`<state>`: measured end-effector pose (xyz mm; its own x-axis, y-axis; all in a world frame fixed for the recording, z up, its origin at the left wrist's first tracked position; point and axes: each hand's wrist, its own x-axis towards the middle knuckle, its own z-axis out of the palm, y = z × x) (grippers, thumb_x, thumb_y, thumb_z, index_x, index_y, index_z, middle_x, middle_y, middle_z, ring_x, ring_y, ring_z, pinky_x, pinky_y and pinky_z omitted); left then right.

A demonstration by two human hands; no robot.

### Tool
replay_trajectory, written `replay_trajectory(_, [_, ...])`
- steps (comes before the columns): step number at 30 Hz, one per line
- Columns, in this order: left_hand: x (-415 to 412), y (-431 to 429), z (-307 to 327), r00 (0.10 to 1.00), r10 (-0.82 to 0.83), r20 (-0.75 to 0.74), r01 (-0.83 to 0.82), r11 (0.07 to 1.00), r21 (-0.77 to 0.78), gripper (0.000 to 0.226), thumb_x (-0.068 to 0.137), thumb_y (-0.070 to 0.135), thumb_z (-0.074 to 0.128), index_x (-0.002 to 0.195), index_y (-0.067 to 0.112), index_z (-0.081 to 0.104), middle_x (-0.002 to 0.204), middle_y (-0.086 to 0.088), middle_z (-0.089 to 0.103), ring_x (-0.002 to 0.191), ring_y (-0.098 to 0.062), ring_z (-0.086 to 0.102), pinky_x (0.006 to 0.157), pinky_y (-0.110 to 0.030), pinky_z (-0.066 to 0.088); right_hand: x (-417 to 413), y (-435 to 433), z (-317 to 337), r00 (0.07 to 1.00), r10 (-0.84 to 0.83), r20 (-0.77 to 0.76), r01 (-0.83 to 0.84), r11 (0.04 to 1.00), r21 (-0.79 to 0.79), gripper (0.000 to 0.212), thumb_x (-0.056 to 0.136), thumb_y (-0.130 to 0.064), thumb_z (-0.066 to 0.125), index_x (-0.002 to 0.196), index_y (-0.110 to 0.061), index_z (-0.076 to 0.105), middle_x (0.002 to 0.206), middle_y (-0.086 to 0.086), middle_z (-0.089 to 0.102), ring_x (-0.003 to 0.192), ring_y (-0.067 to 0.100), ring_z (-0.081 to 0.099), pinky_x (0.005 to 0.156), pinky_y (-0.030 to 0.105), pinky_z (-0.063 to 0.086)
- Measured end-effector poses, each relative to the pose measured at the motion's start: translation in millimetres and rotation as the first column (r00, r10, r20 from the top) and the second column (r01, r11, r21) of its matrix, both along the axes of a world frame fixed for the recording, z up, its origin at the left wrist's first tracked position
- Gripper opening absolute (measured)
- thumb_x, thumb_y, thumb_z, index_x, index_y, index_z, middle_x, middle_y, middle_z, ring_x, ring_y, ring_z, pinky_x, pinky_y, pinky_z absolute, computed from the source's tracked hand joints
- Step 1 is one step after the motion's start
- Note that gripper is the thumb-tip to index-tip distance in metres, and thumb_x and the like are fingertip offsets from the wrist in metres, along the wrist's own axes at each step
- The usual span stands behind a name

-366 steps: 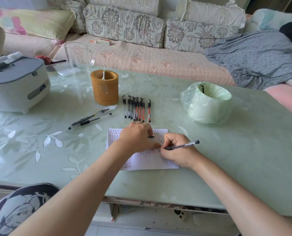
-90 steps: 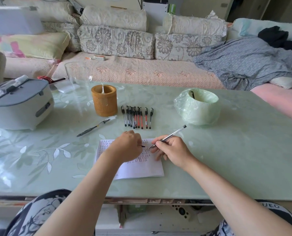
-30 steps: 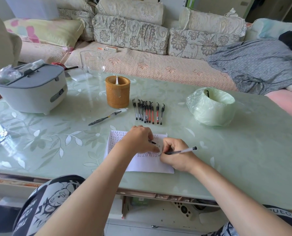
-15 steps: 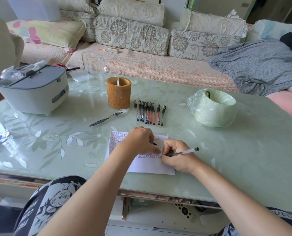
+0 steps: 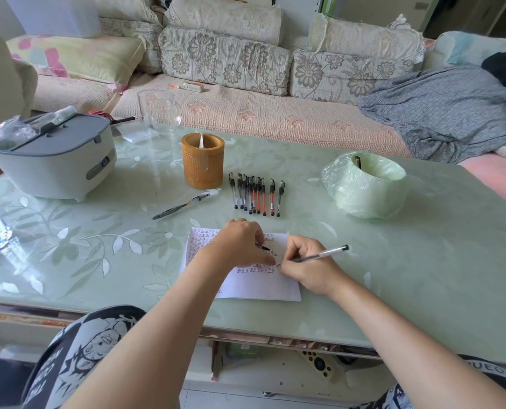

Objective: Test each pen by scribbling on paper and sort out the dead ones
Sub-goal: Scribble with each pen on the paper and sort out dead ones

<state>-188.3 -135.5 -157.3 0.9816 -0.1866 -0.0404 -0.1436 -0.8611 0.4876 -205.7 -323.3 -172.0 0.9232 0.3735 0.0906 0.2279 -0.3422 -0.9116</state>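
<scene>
Clear-barrelled black pen (image 5: pixel 319 255) is mid-test: right hand (image 5: pixel 310 270) grips it, tip down on the white paper sheet (image 5: pixel 260 286) on the pale green glass table (image 5: pixel 422 246). Left hand (image 5: pixel 237 243) pins the sheet, fingers curled, pinching what looks like a small black cap (image 5: pixel 263 247). Next up, I reckon: check the line, recap, sort. The rows of tiny scribbles are too small to read.
</scene>
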Motion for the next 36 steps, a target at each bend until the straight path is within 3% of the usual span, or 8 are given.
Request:
replay_trajectory(3, [1,5,5,0.999,-0.035,-0.027,0.035,0.999,-0.010,0.042,0.073,0.045,0.078,0.106,0.025,0.065,0.105,0.002,0.056,0.101,-0.016,0.050,0.082,-0.026,0.045,2,-1,1,0.993,-0.068,-0.099,0.083,0.985,0.150,0.026,0.076,0.004,0.064,0.065,-0.015,0.050,0.053,-0.005,0.047,0.047,0.011,0.039,0.046,0.022,0.031])
replay_trajectory(7, [1,15,12,0.997,-0.079,-0.014,0.080,0.996,0.037,0.027,0.083,0.026,0.072,0.110,0.023,0.067,0.105,0.001,0.060,0.092,-0.014,0.057,0.078,-0.024,0.048,2,1,6,0.985,-0.100,-0.141,0.124,0.978,0.167,0.020,0.088,0.008,0.062,0.083,-0.011,0.068,0.057,0.002,0.055,0.041,0.012,0.044,0.039,0.021,0.036])
replay_trajectory(12, [1,17,13,0.998,-0.047,0.032,0.045,0.998,0.054,0.015,0.083,0.021,0.074,0.097,0.025,0.070,0.099,0.004,0.060,0.089,-0.013,0.058,0.075,-0.023,0.046,4,-1,12,0.967,-0.022,-0.254,0.089,0.963,0.253,0.034,0.100,0.003,0.042,0.119,-0.011,0.066,0.087,0.011,0.069,0.061,0.026,0.066,0.039,0.027,0.046])
replay_trajectory(17, [0,16,15,0.998,-0.049,0.048,0.048,0.999,0.015,0.011,0.091,0.019,0.063,0.097,0.025,0.071,0.096,0.004,0.069,0.085,-0.013,0.062,0.075,-0.027,0.051,6,-6,20,0.937,0.009,-0.350,0.121,0.930,0.347,0.043,0.099,0.005,0.029,0.116,-0.009,0.066,0.099,0.016,0.069,0.068,0.031,0.068,0.047,0.032,0.052])
replay_trajectory(21, [-3,17,18,0.996,-0.064,0.066,0.062,0.998,0.031,0.017,0.095,0.020,0.056,0.103,0.024,0.071,0.093,0.003,0.070,0.081,-0.016,0.063,0.074,-0.032,0.054,11,-11,19,0.979,-0.094,-0.182,0.127,0.975,0.182,0.025,0.097,0.002,0.045,0.108,-0.016,0.058,0.085,0.005,0.063,0.048,0.020,0.054,0.042,0.024,0.040])
replay_trajectory(24, [-3,17,19,0.996,-0.050,0.072,0.048,0.999,0.021,0.020,0.096,0.018,0.053,0.104,0.022,0.071,0.095,0.003,0.071,0.083,-0.016,0.063,0.076,-0.033,0.054,16,-14,16,0.981,-0.192,-0.035,0.192,0.981,-0.012,0.026,0.089,-0.004,0.065,0.103,-0.026,0.060,0.082,-0.001,0.067,0.049,0.011,0.052,0.052,0.024,0.042])
replay_trajectory(29, [-3,17,20,0.996,-0.034,0.079,0.034,0.999,0.001,0.020,0.097,0.018,0.051,0.104,0.020,0.070,0.096,0.003,0.070,0.084,-0.016,0.064,0.078,-0.034,0.055,14,-13,14,0.959,-0.198,0.202,0.266,0.872,-0.411,0.018,0.087,-0.025,0.069,0.102,-0.034,0.074,0.087,-0.021,0.069,0.069,-0.004,0.056,0.073,0.022,0.047])
replay_trajectory(36, [-6,11,22,0.996,-0.082,0.029,0.083,0.996,-0.039,0.017,0.096,0.022,0.055,0.104,0.023,0.070,0.096,0.004,0.070,0.085,-0.014,0.063,0.077,-0.029,0.052,9,-9,18,0.964,-0.110,0.241,0.214,0.858,-0.467,0.022,0.090,-0.023,0.061,0.106,-0.033,0.072,0.109,-0.016,0.070,0.101,0.007,0.063,0.088,0.025,0.049])
